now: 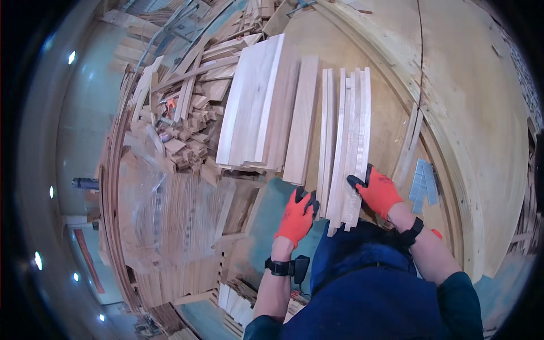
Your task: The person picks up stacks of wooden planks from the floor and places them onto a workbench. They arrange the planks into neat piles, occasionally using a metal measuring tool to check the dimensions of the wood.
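My right hand (377, 190), in a red glove with black fingertips, grips the near part of a row of pale wooden strips (351, 130). Its thumb lies across their top and the fingers are at their right edge. My left hand (297, 214), gloved alike, is at the near left end of a separate narrow pair of strips (326, 130). Its fingers are bent and slightly apart, with the tips beside that wood; whether they press on it is hard to see. The strips lie lengthwise away from me, their near ends uneven and close to my waist.
Left of the strips lie a wider board (301, 119) and a stack of planks (252, 107). Heaped offcuts (192, 136) spread beyond them. A wrapped wood stack (181, 215) stands lower left. A large curved wooden panel (476, 113) and grey plates (424, 184) are on the right.
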Motion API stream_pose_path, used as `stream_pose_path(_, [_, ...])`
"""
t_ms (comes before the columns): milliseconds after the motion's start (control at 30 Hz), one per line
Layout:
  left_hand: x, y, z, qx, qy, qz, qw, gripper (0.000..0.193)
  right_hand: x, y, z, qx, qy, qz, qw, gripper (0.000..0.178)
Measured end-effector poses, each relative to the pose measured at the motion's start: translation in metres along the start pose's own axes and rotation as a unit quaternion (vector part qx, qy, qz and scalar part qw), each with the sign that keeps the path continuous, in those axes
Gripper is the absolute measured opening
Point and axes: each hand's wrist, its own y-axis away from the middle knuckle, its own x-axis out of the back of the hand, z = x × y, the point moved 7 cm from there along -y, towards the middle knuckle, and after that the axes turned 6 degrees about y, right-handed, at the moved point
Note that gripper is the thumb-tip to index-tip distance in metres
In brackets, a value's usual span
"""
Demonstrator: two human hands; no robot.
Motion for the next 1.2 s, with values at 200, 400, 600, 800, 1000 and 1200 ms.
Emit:
stream_pose_path(200, [0.043,-0.029,0.026,-0.014,-0.134,0.23,0.964,0.056,-0.004,-0.003,0.005,0.007,0.013,0.019,1.0,0.073])
stream_pose_path(400, [0.033,-0.049,0.03,0.054,-0.177,0.217,0.959,0.074,-0.008,-0.005,0.008,0.021,0.006,0.039,0.999,0.069])
stream_pose_path(600, [0.047,-0.046,0.004,0.008,0.004,0.251,0.968,0.057,-0.001,-0.001,0.004,0.003,-0.014,0.03,0.999,0.063])
stream_pose_path(800, [0.054,-0.031,0.0,0.057,0.432,0.123,0.892,0.043,0.0,0.002,0.003,0.006,-0.009,0.027,1.0,0.068])
stream_pose_path(1000, [0.049,-0.005,-0.008,0.04,0.421,0.142,0.895,0.043,0.001,0.002,0.001,0.006,0.0,0.013,1.0,0.065])
stream_pose_path(1200, [0.02,0.021,-0.021,0.074,0.42,0.118,0.897,0.043,0.002,0.002,0.001,0.005,-0.011,0.014,1.0,0.06])
